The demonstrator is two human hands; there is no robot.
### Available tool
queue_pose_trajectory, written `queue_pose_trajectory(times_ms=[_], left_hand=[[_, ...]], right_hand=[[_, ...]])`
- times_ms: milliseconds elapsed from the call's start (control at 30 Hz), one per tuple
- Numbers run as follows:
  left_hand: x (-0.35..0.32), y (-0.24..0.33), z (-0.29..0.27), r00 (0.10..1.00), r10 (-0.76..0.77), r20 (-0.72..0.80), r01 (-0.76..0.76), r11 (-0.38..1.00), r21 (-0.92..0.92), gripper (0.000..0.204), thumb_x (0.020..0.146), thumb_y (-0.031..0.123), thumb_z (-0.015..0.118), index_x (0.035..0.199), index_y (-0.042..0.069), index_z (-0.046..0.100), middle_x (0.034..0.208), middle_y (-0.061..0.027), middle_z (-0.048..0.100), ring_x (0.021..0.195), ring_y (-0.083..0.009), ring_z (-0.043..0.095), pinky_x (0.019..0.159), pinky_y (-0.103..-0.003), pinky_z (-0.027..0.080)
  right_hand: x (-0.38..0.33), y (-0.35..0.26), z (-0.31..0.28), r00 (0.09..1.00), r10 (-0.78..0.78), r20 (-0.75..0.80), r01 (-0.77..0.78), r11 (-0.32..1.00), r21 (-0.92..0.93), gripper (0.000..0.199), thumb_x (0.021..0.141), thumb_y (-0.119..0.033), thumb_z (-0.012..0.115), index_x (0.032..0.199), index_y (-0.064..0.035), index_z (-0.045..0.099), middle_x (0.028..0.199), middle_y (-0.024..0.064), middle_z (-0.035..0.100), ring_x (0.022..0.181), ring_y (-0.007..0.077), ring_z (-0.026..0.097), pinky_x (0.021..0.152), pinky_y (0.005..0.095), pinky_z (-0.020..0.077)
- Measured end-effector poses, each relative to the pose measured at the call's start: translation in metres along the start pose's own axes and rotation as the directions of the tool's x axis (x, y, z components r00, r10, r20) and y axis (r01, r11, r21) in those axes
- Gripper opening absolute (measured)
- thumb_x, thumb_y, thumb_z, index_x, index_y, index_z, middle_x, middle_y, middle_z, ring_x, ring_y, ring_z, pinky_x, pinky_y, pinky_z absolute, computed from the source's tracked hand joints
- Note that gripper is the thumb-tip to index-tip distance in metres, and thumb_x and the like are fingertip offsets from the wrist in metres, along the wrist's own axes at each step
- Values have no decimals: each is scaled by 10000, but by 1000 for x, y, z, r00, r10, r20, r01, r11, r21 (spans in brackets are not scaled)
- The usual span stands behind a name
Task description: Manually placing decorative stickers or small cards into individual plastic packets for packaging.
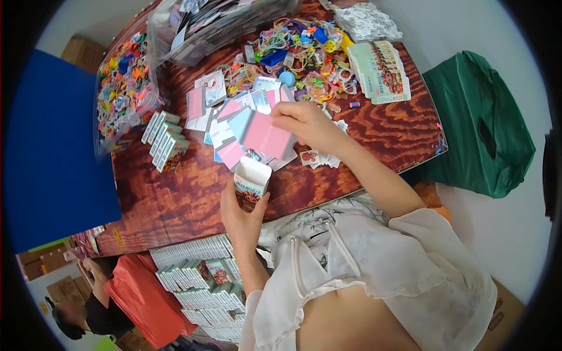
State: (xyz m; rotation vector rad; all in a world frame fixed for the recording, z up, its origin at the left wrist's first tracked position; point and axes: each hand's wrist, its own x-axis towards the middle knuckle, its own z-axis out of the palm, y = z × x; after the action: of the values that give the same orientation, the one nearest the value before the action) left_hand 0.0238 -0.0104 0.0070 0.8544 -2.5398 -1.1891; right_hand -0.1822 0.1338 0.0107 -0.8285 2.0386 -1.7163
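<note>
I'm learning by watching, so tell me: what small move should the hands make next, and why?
Probably bring the pink card to the box: the right hand holds the card near it, and the left hand holds the box with its open end toward the card.

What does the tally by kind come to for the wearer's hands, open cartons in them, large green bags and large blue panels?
Hands: 2 (left hand, right hand)
Open carton: 1
Large green bag: 1
Large blue panel: 1
Total: 5
</note>
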Motion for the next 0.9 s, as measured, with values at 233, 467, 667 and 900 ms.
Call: queue_pose_trajectory(times_ms=[233, 467, 667, 900], left_hand=[[8, 14, 0, 967, 230, 112, -245, 957, 157, 716, 688, 115, 822, 1333, 49, 518, 1259, -166, 545, 1150, -360, 536, 921, -437, 482], [10, 26, 19, 940, 312, 140, -332, 929, 163, 735, 709, 96, 802, 1364, 32, 477, 1277, -180, 525, 1151, -373, 526, 923, -443, 478], [10, 23, 41, 978, 197, 73, -201, 978, 55, 738, 709, 113, 812, 1353, 12, 466, 1249, -198, 535, 1132, -381, 538, 937, -445, 466], [15, 22, 40, 954, 296, 47, -299, 948, 108, 692, 696, 98, 818, 1306, 15, 504, 1170, -180, 579, 1062, -366, 576, 888, -428, 483]], right_hand=[[-20, -8, -16, 915, -107, 388, 229, 931, -285, 186, 862, -156, 627, 958, -15, 700, 800, 160, 685, 746, 299, 669, 682, 398, 499], [-24, -28, 4, 982, -6, 188, 51, 971, -233, 293, 840, -24, 603, 1127, -37, 544, 767, 119, 623, 707, 255, 632, 642, 368, 478], [-43, -22, 12, 987, -95, 127, 111, 986, -123, 260, 879, -23, 585, 1134, -14, 541, 877, 160, 664, 830, 300, 692, 689, 391, 518], [-62, -3, -39, 984, -74, -165, 11, 935, -355, 129, 898, -85, 609, 1017, -35, 611, 961, 136, 641, 891, 333, 657, 718, 418, 508]])
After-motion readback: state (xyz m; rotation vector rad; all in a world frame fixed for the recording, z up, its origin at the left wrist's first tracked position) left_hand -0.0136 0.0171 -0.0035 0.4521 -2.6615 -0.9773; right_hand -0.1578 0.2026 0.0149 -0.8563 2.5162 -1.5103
